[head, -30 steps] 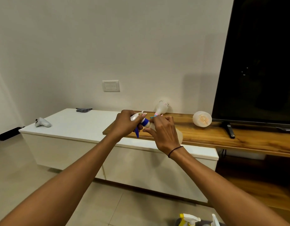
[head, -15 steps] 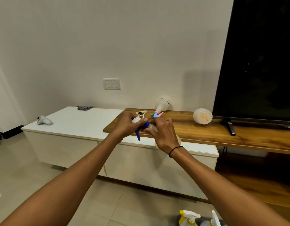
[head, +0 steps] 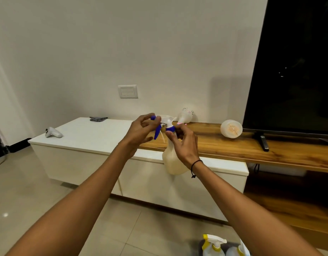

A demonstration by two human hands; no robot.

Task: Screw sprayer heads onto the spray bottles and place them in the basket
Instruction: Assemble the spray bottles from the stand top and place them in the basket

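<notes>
Both hands are needed: the light, thin-walled bottle [head: 173,159], held in mid-air before the worktop [head: 96,135], is pinched at its collar by the right hand [head: 183,145], while the rigid sprayer [head: 164,121] is pinched by the left hand [head: 141,130].

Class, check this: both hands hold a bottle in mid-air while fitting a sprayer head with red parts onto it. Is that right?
Not quite. The head view shows the sprayer head has blue parts, not red. The rest stands: the left hand and right hand hold the bottle in mid-air while fitting it.
</notes>
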